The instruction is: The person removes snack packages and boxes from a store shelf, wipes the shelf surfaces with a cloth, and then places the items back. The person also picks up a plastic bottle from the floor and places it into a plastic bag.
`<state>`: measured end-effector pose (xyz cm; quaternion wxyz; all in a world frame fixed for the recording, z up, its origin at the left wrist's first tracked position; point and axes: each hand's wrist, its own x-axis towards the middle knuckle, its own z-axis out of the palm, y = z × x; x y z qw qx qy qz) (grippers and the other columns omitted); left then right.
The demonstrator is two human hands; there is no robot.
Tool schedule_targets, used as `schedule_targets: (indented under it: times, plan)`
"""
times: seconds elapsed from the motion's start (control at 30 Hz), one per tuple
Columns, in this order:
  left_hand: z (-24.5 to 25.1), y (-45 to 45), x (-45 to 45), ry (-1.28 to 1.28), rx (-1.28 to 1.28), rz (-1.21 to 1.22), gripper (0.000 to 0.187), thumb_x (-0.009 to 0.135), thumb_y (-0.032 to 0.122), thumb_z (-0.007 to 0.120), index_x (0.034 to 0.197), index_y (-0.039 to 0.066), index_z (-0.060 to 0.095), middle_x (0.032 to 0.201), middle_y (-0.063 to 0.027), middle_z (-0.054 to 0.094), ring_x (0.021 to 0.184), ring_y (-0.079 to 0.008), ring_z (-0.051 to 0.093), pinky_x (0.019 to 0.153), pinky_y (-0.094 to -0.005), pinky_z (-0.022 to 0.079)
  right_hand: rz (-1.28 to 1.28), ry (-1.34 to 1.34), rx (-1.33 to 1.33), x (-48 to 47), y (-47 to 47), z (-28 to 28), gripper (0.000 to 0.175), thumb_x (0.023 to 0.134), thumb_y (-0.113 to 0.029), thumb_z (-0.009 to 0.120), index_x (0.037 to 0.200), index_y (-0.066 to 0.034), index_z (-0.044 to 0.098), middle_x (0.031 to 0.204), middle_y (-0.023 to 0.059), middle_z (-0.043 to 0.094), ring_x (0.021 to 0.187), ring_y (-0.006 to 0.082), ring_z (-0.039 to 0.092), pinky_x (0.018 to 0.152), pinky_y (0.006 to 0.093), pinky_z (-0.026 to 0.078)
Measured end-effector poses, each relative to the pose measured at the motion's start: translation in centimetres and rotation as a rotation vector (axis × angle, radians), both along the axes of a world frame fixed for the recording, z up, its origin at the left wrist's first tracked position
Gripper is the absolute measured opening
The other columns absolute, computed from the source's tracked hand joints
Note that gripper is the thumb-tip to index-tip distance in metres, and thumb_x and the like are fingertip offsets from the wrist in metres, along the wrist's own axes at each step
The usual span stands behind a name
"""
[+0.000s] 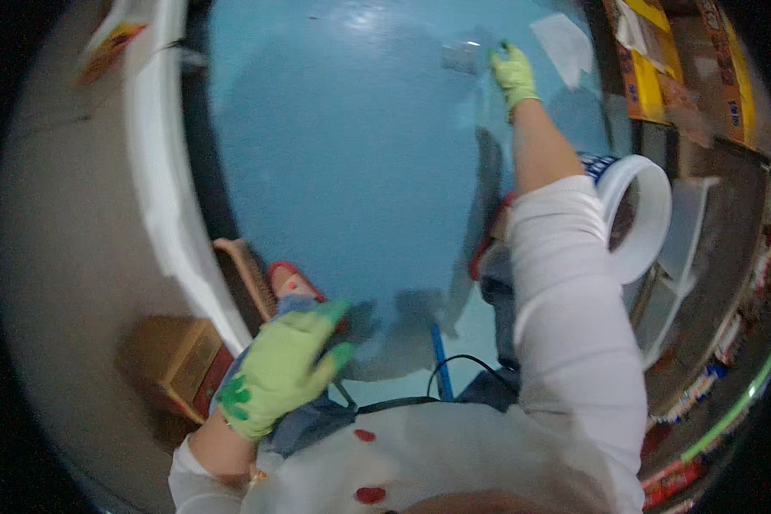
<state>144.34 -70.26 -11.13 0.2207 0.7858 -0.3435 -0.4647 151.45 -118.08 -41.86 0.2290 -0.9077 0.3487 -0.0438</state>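
My left hand, in a light green glove with darker green fingertips, rests over my left thigh at the lower left, fingers apart and holding nothing visible. My right hand, in a matching glove, reaches far out over the blue floor at the upper right. A small, clear, shiny piece lies just left of its fingers; whether they touch it cannot be told. Right of that hand is a pale, flat sheet. A white plastic tub lies beyond my right forearm, its round mouth facing me.
Cardboard boxes with yellow tape stand at the upper right, near a pale plastic bin. A white ledge runs down the left side, with a cardboard box below. My red-edged shoe stands on the floor.
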Motion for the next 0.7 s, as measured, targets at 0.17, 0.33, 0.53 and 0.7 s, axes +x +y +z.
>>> schedule_targets:
  times: [0.17,0.33,0.53,0.7]
  plan:
    - [-2.2,-1.7,4.9,0.122,0.136,0.19,0.049,0.087,0.019,0.066,0.129,-0.002,0.053,0.107,-0.0246,0.065,0.097,-0.0413,0.063,0.085,-0.0399,0.05,-0.108,0.142,0.04,-5.3,-11.6,-2.6,0.057,0.083,-0.037,0.059,0.132,-0.0066,0.055,0.124,0.023,0.06,0.117,0.0384,0.057,0.099,0.0411,0.044]
    - [-6.0,-1.8,5.3,0.121,0.304,0.408,0.046,0.09,0.019,0.064,0.13,-0.001,0.054,0.109,-0.0231,0.065,0.102,-0.0332,0.064,0.087,-0.0382,0.049,-0.2,0.241,0.04,-5.1,-23.8,-1.9,0.065,0.082,-0.036,0.064,0.138,-0.0064,0.05,0.13,0.0249,0.056,0.118,0.0362,0.057,0.1,0.0398,0.044]
    - [-7.2,-3.1,5.4,0.132,0.481,0.719,0.045,0.091,0.021,0.063,0.129,-0.002,0.055,0.106,-0.0238,0.067,0.1,-0.0317,0.066,0.085,-0.0369,0.049,-0.084,0.164,-0.133,-1.3,-28.3,-6.5,0.073,0.08,-0.032,0.07,0.143,-0.0058,0.042,0.129,0.0249,0.056,0.121,0.0391,0.054,0.102,0.0401,0.042]
    - [-6.2,-4.9,5.7,0.184,0.361,0.786,0.046,0.091,0.02,0.063,0.131,-0.001,0.054,0.113,-0.025,0.065,0.107,-0.031,0.064,0.091,-0.0357,0.047,-0.21,-0.003,0.491,1.3,-21.5,-6.5,0.056,0.084,-0.025,0.068,0.133,-0.0026,0.052,0.119,0.0167,0.063,0.107,0.0274,0.06,0.093,0.0367,0.046]
